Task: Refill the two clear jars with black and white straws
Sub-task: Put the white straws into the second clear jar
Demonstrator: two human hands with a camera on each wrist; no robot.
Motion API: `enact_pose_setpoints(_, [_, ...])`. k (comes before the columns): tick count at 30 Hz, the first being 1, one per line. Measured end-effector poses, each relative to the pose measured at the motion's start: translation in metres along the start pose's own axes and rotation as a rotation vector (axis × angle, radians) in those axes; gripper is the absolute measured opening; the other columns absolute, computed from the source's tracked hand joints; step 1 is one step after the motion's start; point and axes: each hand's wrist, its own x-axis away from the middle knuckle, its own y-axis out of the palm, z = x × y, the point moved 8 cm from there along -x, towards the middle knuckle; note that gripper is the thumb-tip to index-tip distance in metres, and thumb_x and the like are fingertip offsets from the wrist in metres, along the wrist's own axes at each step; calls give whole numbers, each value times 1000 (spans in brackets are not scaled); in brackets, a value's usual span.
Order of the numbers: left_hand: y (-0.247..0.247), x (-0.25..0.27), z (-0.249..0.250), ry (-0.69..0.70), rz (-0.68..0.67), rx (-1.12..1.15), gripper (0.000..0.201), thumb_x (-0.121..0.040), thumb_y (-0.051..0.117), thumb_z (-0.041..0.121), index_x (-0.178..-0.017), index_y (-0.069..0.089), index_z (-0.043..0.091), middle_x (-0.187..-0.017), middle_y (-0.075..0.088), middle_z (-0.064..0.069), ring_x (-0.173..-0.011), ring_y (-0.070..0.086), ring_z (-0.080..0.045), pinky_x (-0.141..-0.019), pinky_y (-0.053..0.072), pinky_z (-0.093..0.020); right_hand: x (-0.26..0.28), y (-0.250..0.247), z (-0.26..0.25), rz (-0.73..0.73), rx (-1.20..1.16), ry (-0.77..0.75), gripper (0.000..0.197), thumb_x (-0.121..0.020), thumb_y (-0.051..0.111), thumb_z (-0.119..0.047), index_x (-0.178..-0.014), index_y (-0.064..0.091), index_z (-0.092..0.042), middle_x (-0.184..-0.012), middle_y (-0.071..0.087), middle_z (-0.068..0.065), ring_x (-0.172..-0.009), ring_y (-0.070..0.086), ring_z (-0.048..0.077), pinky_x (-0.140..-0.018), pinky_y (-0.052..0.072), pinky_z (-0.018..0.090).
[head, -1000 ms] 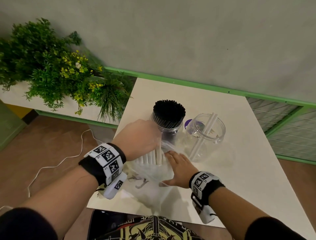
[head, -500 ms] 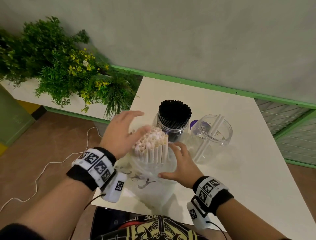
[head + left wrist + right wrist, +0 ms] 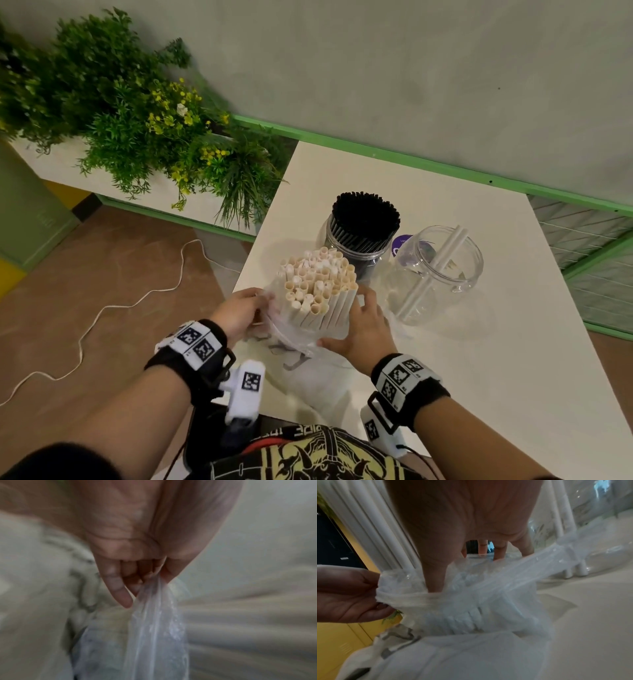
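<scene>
A bundle of white straws (image 3: 318,284) stands upright in a clear plastic bag (image 3: 298,337) at the table's near left. My left hand (image 3: 239,308) pinches the bag's rolled rim (image 3: 154,615) between thumb and fingers (image 3: 120,591). My right hand (image 3: 363,322) wraps round the bundle's right side, thumb (image 3: 435,577) against the bag (image 3: 471,601), beside the white straws (image 3: 376,527). Behind stands a clear jar packed with black straws (image 3: 363,226). To its right a clear jar (image 3: 442,270) holds two white straws (image 3: 435,274).
A purple lid (image 3: 402,241) lies between and behind the jars. Leafy plants (image 3: 137,120) fill a planter left of the white table (image 3: 496,342). A white cable (image 3: 102,308) runs over the brown floor. A green-framed mesh panel (image 3: 599,260) stands at the right.
My left hand has dropped from above the bundle to its left side and taken hold of the bag's rim. More of the white straws stand clear of the bag.
</scene>
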Motion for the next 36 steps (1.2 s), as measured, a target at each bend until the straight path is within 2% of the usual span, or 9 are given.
enact_pose_setpoints(6, [-5, -10, 8, -35, 11, -177, 18, -87, 56, 2, -97, 56, 17, -87, 57, -9, -70, 54, -21, -51, 49, -22, -3, 3, 1, -39, 64, 25, 96, -70, 69, -63, -145, 21, -26, -142, 20, 2, -123, 38, 29, -106, 34, 46])
enact_pose_setpoints(9, [-8, 20, 70, 340, 110, -318, 45, -85, 59, 12, -126, 48, 25, -122, 53, 1, -112, 51, -18, -90, 43, -32, -3, 1, 2, -25, 80, 18, 97, -71, 68, -64, -146, 20, -26, -143, 19, 2, -123, 37, 29, -106, 34, 46])
enact_pose_setpoints(12, [44, 103, 133, 965, 81, -784, 55, -81, 53, 47, -132, 39, 35, -134, 38, 12, -126, 30, -5, -103, 27, -33, -3, 3, 0, -22, 100, 36, 95, -70, 66, -67, -144, 25, -23, -141, 22, 3, -122, 38, 29, -105, 35, 45])
enact_pose_setpoints(14, [90, 127, 138, 1162, 5, -1209, 70, -76, 43, 72, -137, 28, 43, -146, 26, 11, -138, 17, -10, -113, 15, -43, -4, 3, -1, -17, 121, 56, 90, -70, 66, -67, -140, 34, -20, -142, 23, 3, -123, 37, 27, -105, 35, 44])
enact_pose_setpoints(18, [124, 96, 122, 1066, -73, -1682, 66, -76, 28, 77, -134, 31, 46, -149, 25, 11, -143, 12, -18, -112, 12, -61, 0, 0, -1, 17, 121, -5, 85, -72, 62, -66, -138, 37, -20, -145, 24, 5, -125, 36, 27, -106, 36, 43])
enact_pose_setpoints(24, [122, 85, 119, 1161, -35, -1564, 43, -84, 28, 60, -104, 56, 35, -114, 54, 11, -114, 44, -19, -87, 43, -44, 26, -18, -13, 295, 177, -457, 37, -81, 60, -49, -102, 54, -18, -115, 51, 1, -102, 46, 23, -83, 41, 35])
enact_pose_setpoints(29, [119, 86, 122, 1199, 2, -1515, 40, -84, 28, 60, -99, 56, 35, -110, 55, 13, -109, 46, -17, -79, 44, -39, 41, -10, -28, 133, 378, -764, 19, -83, 55, -32, -78, 65, -18, -84, 62, -5, -94, 54, 19, -78, 45, 30])
enact_pose_setpoints(33, [118, 85, 122, 1214, 7, -1488, 36, -84, 32, 59, -97, 56, 36, -108, 54, 14, -107, 46, -17, -78, 44, -38, 32, -19, -21, -60, 356, -626, 26, -88, 44, -31, -75, 60, -16, -72, 60, -1, -69, 57, 22, -61, 49, 32])
enact_pose_setpoints(36, [115, 84, 121, 1213, 4, -1472, 34, -84, 34, 59, -97, 56, 37, -108, 53, 15, -107, 46, -15, -79, 43, -37, 11, -25, -5, -191, 351, -398, 28, -99, 36, -25, -101, 58, -9, -101, 62, 9, -89, 58, 31, -71, 44, 38])
